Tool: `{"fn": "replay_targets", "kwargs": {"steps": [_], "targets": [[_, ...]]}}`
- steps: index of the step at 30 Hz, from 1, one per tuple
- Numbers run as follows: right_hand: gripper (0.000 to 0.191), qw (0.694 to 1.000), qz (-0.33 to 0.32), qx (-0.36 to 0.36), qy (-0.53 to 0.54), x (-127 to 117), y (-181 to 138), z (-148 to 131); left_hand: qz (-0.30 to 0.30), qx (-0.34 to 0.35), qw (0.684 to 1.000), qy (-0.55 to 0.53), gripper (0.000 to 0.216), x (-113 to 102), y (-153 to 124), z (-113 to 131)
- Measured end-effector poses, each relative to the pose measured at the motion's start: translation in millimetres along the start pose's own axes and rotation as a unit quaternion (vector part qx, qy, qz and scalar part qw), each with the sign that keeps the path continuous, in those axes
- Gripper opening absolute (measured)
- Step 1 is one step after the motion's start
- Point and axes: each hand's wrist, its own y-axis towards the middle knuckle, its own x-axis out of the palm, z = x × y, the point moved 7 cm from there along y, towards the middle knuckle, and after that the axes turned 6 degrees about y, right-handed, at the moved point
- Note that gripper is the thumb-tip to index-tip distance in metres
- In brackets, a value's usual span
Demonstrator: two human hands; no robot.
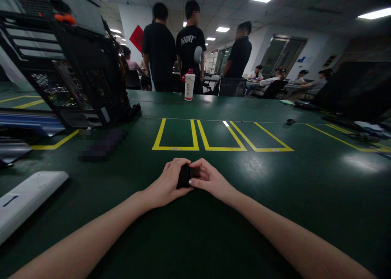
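A small black object sits between both my hands, low on the dark green table. My left hand curls its fingers round the object's left side. My right hand grips its right side, thumb and fingers pressed against it. What the object is stays unclear, since the fingers cover most of it. Both forearms rest along the table toward me.
An open black computer case stands at the left, a white flat device near the left edge. Yellow taped rectangles mark the table ahead. A white bottle stands at the far edge. Three people stand behind it, others sit further back.
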Motion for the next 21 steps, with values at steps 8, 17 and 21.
{"fn": "replay_targets", "kwargs": {"steps": [8,17,21], "targets": [[0.021,1.000,0.018,0.006,-0.013,-1.0,0.6,2.2,0.002,-0.005,1.000,0.007,0.053,0.2,0.4,-1.7],[0.029,1.000,0.014,0.018,-0.019,-0.4,-1.3,-1.3,0.004,-0.004,1.000,-0.006,0.053,-0.7,-0.9,-2.0],[0.031,1.000,0.001,0.011,0.007,0.9,-0.4,-1.2,-0.004,-0.009,1.000,-0.008,0.052,0.3,-1.1,-2.0]]}}
